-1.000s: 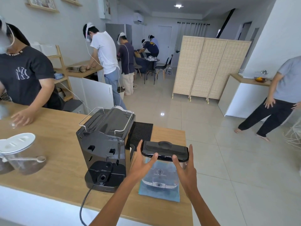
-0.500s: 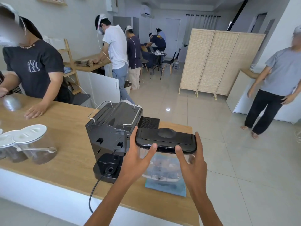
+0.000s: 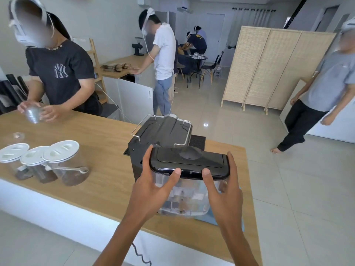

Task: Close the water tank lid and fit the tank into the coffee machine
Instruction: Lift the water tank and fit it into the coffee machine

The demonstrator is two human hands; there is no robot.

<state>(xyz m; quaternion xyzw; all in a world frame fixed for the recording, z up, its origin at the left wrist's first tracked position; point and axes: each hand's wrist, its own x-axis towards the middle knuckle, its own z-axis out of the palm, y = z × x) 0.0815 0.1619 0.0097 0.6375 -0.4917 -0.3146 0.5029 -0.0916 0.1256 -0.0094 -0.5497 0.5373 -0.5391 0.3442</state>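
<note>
Two hands, left hand point(image 3: 153, 186) and right hand point(image 3: 223, 191), grasp the clear plastic water tank point(image 3: 187, 198) with its closed black lid point(image 3: 189, 163); it has risen off the wooden counter point(image 3: 107, 181), now near the black coffee machine point(image 3: 153, 137), ready for fitting.

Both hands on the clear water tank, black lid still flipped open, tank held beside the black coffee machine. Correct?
Not quite: the head view shows the black lid shut flat on the clear water tank. The rest holds: left hand and right hand grip it beside the black coffee machine.
</note>
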